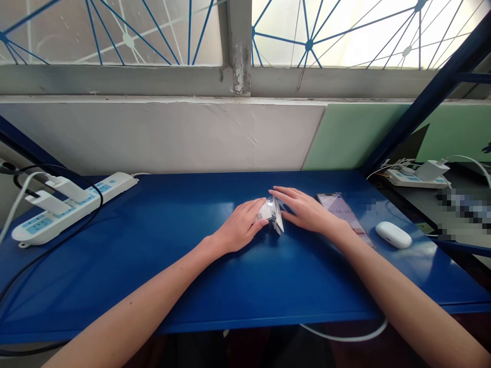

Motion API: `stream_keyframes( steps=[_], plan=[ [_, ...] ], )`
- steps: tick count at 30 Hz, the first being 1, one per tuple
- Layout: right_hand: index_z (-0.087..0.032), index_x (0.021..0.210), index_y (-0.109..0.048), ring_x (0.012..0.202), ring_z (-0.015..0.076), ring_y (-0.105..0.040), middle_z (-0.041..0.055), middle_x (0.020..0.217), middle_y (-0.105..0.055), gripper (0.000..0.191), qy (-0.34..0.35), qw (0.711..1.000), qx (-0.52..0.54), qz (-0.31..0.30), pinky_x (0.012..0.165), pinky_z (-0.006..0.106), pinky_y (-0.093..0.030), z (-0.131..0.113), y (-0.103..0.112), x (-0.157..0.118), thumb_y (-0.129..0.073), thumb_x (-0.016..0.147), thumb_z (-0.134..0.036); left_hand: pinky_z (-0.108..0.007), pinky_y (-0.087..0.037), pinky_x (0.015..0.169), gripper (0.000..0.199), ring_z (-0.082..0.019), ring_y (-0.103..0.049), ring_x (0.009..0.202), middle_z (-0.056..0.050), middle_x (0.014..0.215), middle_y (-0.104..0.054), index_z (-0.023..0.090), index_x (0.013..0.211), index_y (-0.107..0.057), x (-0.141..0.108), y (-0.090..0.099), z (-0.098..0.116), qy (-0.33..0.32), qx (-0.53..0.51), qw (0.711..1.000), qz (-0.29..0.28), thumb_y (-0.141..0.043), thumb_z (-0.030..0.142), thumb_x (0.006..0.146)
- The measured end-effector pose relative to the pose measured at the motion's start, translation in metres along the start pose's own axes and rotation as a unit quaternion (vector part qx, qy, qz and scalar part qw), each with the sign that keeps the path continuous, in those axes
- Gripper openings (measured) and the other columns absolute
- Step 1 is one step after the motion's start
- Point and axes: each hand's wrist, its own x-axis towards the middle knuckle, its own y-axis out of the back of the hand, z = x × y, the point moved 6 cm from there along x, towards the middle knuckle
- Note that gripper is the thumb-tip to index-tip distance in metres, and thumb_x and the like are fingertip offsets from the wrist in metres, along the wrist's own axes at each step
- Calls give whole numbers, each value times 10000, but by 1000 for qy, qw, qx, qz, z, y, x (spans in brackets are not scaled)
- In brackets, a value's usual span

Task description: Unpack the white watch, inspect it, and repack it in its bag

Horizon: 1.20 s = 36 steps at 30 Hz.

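A blue worktop [115,255] spreads beneath and around both hands; well out to the left of the hands lies a white power strip [86,204] with adapters plugged in; the person's two hands meet near the middle, the left hand [243,222] part-closed, its fingers and thumb holding the left side of a small clear packet [274,212]; the right hand [305,207] is loosely curved, fingers slightly spread at the packet's far right side, and whether its fingertips grip or merely touch cannot be told; a phone [343,210] lies just right of the right hand, partly behind the forearm; a white rounded case [394,235] sits further right, beyond the phone; the packet, smallest of all, is between the hands, its contents unclear through the shiny film.

The step in hand seems to be handling the packet, the left hand steadying it while the right works at its edge; the next move would call for a sure pinch from the right fingertips, with the left hold kept gentle.
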Motion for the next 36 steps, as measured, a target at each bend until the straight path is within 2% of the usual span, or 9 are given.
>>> stream_keyframes(
  steps=[5, 9, 15, 19, 24, 27, 31, 33, 36],
  plan=[
    [-249, 1265, -600, 1196, 256, -552, 81, 1306, -612, 349, 32, 998, 11, 49, 991, 457, -471, 4, 15, 0, -408, 973, -232, -438, -314, 1125, 530, -248, -352, 1377, -123, 1489, -390, 162, 1460, -312, 0, 2, 0, 11, -26, 1000, -2, -285, 451, 1017],
    [-260, 1109, -684, 1049, 224, -631, 50, 1137, -709, 268, 47, 987, 91, 126, 921, 404, -518, -5, 32, -1, -460, 961, -263, -434, -309, 1129, 567, -258, -341, 1383, -121, 1507, -361, 162, 1478, -286, -3, 11, 6, -20, -75, 997, 15, -231, 485, 1015],
    [-229, 892, -699, 714, 200, -678, 38, 805, -721, 232, -113, 935, 228, 249, 652, 327, -573, -5, 51, -9, -542, 911, -399, -433, -435, 1019, 613, -277, -494, 1260, -124, 1356, -538, 174, 1350, -482, -2, 25, 0, -11, -149, 983, 107, -93, 506, 1012],
    [-199, 874, -685, 629, 176, -665, 17, 737, -703, 239, -150, 905, 320, 237, 533, 280, -545, 4, 39, -4, -571, 890, -408, -389, -473, 968, 454, -236, -563, 1157, -115, 1278, -578, 177, 1320, -481, -3, 27, -10, 27, -163, 970, 179, -216, 405, 1030],
    [-202, 904, -704, 781, 203, -683, 34, 868, -737, 236, -138, 937, 259, 187, 683, 320, -555, 6, 17, 3, -527, 919, -358, -439, -458, 983, 395, -250, -534, 1174, -124, 1305, -532, 190, 1336, -421, -11, 37, 0, 18, -37, 960, 276, -384, 321, 965],
    [-215, 943, -717, 826, 218, -687, 46, 921, -749, 234, -129, 958, 197, 167, 755, 352, -548, 5, 6, 4, -514, 924, -328, -470, -428, 1013, 347, -279, -517, 1197, -122, 1248, -577, 197, 1239, -523, -12, 32, 19, -62, 24, 970, 232, -444, 306, 919],
    [-229, 966, -717, 854, 224, -675, 54, 931, -748, 242, -114, 973, 150, 135, 793, 376, -544, 5, -5, 4, -487, 929, -294, -436, -440, 997, 282, -257, -577, 1114, -105, 1156, -640, 198, 1131, -617, -8, 9, 35, -150, 47, 985, 71, -460, 299, 920],
    [-231, 978, -704, 878, 225, -665, 52, 942, -742, 246, -102, 978, 143, 116, 808, 383, -543, 5, -9, 4, -464, 936, -259, -434, -419, 1023, 320, -265, -549, 1167, -120, 1229, -610, 181, 1185, -601, -6, 2, 33, -142, 53, 988, 28, -477, 312, 921],
    [-218, 1100, -652, 1011, 237, -629, 82, 1099, -691, 266, -68, 986, 125, 89, 895, 409, -520, 2, -11, 4, -445, 933, -208, -440, -373, 1071, 458, -286, -468, 1269, -143, 1358, -524, 154, 1302, -526, -3, -1, 23, -92, 56, 994, 14, -540, 376, 902]
  ],
)
